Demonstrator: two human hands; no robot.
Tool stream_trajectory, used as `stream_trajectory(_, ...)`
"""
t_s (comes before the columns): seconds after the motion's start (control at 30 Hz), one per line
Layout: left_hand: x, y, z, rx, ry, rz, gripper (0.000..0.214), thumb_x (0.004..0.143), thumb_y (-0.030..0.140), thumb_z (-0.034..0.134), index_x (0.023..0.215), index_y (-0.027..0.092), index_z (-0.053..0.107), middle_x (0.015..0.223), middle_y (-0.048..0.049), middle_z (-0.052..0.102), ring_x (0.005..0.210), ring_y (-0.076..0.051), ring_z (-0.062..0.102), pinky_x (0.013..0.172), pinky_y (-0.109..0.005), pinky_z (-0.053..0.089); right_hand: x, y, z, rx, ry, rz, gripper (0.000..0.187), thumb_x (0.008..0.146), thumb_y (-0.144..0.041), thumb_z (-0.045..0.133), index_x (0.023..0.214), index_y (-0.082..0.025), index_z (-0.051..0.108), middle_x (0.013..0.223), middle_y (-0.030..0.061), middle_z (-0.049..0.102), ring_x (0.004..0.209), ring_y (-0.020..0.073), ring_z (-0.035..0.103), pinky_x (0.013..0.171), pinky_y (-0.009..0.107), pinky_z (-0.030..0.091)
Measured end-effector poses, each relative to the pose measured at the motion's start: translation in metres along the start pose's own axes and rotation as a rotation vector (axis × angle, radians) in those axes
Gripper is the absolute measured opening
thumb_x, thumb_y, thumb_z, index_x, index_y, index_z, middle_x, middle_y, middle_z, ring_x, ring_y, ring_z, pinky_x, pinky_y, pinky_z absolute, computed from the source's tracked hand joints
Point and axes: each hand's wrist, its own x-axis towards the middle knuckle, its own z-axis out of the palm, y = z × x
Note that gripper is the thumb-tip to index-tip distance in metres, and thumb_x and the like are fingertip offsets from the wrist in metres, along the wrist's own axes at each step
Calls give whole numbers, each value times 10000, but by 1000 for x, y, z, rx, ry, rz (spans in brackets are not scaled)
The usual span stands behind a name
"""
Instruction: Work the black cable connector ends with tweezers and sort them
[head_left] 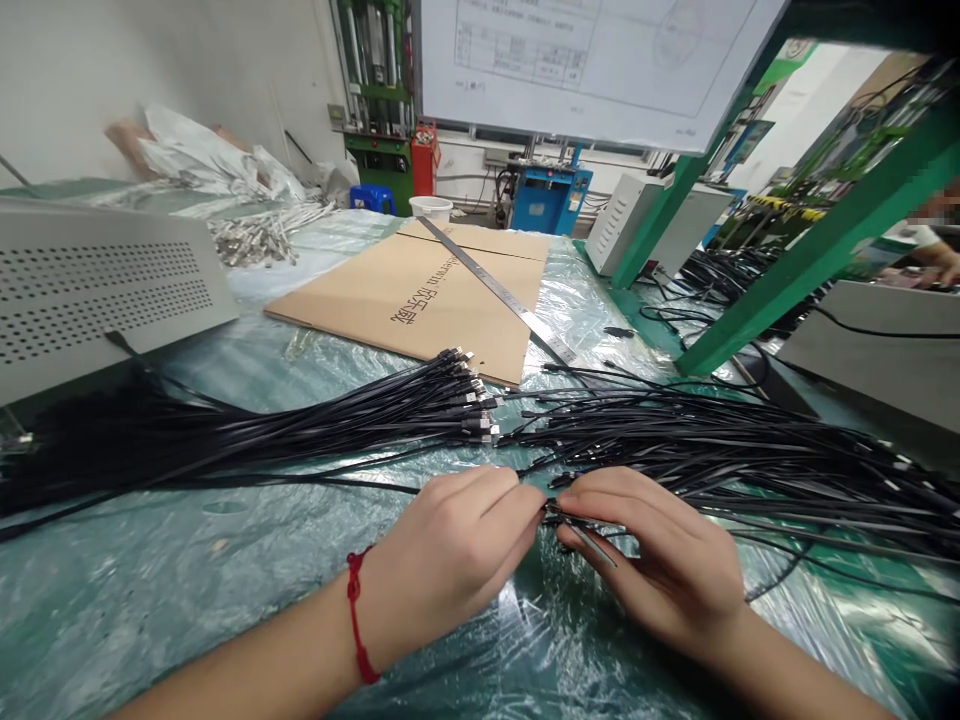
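Observation:
My left hand (457, 545) and my right hand (660, 555) meet fingertip to fingertip low in the middle, both pinched on the ends of a few thin black cables (577, 522). A red string is tied round my left wrist. Behind my left hand lies a bundle of black cables (300, 425) with metal plug ends pointing right. Behind my right hand a looser spread of black cables (712, 440) fans off to the right.
Clear plastic sheeting (187, 580) covers the green table. A flat cardboard sheet (420, 295) with a long steel ruler (499, 290) lies beyond the cables. A grey perforated metal box (97, 280) stands at the left, green frame posts (810, 245) at the right. A paper drawing (585, 60) hangs overhead.

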Motion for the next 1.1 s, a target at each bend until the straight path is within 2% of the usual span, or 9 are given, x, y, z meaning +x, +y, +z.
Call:
stream_trajectory(0.17,0,0,0,-1,38,6,123,994,121,524,1062,143,624,812,-18,596,718,-166,561,627,-315,433,-3,3,1,9,42,29,296,841,-46,710,1104,-173,659,932,53,707,880,153,680,787,278,581)
stream_trajectory(0.27,1,-1,-1,-2,82,2,118,999,150,544,1091,159,617,838,-15,619,746,-160,583,658,-307,444,-5,6,4,-7,86,250,216,883,-175,709,1083,-220,642,945,35,718,837,147,700,747,260,582)
stream_trajectory(0.37,1,-3,-1,-6,90,-15,132,1002,169,550,1115,179,619,821,-2,607,728,-148,575,666,-294,445,-6,9,8,144,7,513,159,943,-267,648,1091,-238,599,825,2,723,711,129,711,640,223,575)
stream_trajectory(0.43,1,-4,0,-9,101,-27,172,999,180,560,1160,193,619,827,-1,604,718,-141,572,660,-284,446,-7,10,10,284,-44,599,157,968,-296,613,1105,-231,574,740,-12,713,653,129,712,610,217,579)
stream_trajectory(0.53,1,-6,0,-31,106,-39,190,992,198,584,1177,212,627,857,-2,620,713,-130,578,654,-270,448,-9,11,11,356,-13,607,190,967,-298,616,1131,-217,564,732,-7,724,642,136,727,630,226,607)
stream_trajectory(0.73,1,-5,1,-65,120,-42,165,983,206,606,1143,221,643,877,-3,644,726,-125,595,671,-261,460,-10,13,9,280,53,511,197,938,-255,658,1121,-217,598,754,-3,746,643,133,744,569,180,601)
stream_trajectory(0.9,1,-8,1,-79,112,-42,149,996,216,589,1136,227,641,878,5,656,730,-121,596,674,-260,447,-7,13,9,318,75,542,195,933,-270,668,1113,-226,608,714,-24,725,612,120,723,578,186,612)
stream_trajectory(1.0,3,-22,1,-18,90,-86,145,983,208,596,1116,240,646,897,17,693,767,-135,619,717,-289,436,-3,24,0,366,130,599,203,924,-291,682,1106,-219,630,703,-19,699,615,120,713,576,197,611)
stream_trajectory(1.1,6,-47,0,171,7,-260,171,931,130,618,1046,245,672,943,21,712,857,-165,638,781,-334,408,4,54,-24,365,325,682,227,867,-307,751,1044,-186,676,679,4,673,566,117,678,507,196,556)
